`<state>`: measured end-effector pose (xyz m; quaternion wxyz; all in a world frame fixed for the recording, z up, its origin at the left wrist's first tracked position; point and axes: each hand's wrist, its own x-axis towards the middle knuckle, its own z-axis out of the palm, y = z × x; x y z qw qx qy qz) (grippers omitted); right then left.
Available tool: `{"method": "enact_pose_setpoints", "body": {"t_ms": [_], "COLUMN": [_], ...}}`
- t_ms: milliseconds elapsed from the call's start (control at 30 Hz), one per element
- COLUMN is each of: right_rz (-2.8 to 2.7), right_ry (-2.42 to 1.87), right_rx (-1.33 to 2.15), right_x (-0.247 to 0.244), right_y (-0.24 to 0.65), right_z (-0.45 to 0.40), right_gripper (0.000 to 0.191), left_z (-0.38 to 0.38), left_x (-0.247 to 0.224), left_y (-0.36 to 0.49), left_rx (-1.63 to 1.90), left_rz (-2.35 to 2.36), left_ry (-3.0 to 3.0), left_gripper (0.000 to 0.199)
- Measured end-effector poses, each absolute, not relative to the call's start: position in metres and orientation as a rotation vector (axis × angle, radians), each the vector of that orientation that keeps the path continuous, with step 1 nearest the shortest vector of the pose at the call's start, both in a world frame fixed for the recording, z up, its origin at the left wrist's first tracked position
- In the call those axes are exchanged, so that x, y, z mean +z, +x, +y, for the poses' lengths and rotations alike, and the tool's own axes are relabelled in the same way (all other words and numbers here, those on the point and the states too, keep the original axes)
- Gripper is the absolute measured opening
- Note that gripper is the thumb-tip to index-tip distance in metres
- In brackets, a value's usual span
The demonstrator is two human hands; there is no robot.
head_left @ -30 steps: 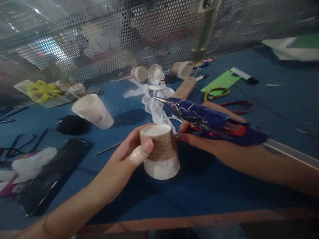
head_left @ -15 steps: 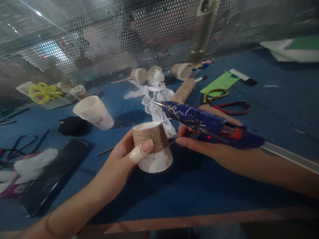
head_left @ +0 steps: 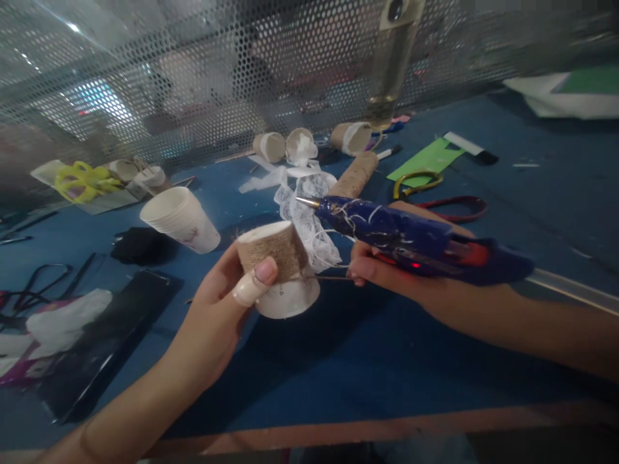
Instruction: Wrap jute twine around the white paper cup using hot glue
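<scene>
Twine-wrapped paper cup (head_left: 271,252), tilted
Left hand (head_left: 215,316) curls around it (wider end bare); right hand (head_left: 428,287) pinches twine (head_left: 334,278), holding a blue hot-glue gun (head_left: 401,229).

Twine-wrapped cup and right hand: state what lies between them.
Head view: a thin strand of twine runs from cup to right hand; a white cord loops above it.

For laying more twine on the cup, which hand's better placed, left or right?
Probably the right hand: it seems to pinch the twine running to the cup, and holds the glue gun. The left hand is occupied gripping the cup.
</scene>
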<state>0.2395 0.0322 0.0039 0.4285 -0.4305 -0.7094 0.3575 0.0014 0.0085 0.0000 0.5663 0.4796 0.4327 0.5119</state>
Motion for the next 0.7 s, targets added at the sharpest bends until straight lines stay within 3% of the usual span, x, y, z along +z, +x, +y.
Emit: {"method": "enact_pose_setpoints", "body": {"t_ms": [267,467,567,700], "right_rz": [-1.884,-2.044,-2.154,-2.120], "right_ry": [-0.946,-0.942,-0.914,-0.863], "right_rx": [0.769,0.734,0.679,0.694], "right_x": [-0.003,0.001,0.002,0.004], "right_y": [0.246,0.253,0.255,0.254], "right_z": [0.027,0.027,0.029,0.029], "right_gripper": [0.018,0.005,0.016,0.013], "left_z": [0.010,0.009,0.009,0.010], "left_x": [0.003,0.004,0.005,0.005], "left_y": [0.003,0.002,0.001,0.001], "left_rx": [1.441,1.455,1.491,1.512], "left_rz": [1.002,1.041,1.052,1.084], "left_ry": [1.196,1.262,1.280,1.312], "left_gripper": [0.033,0.040,0.041,0.040]}}
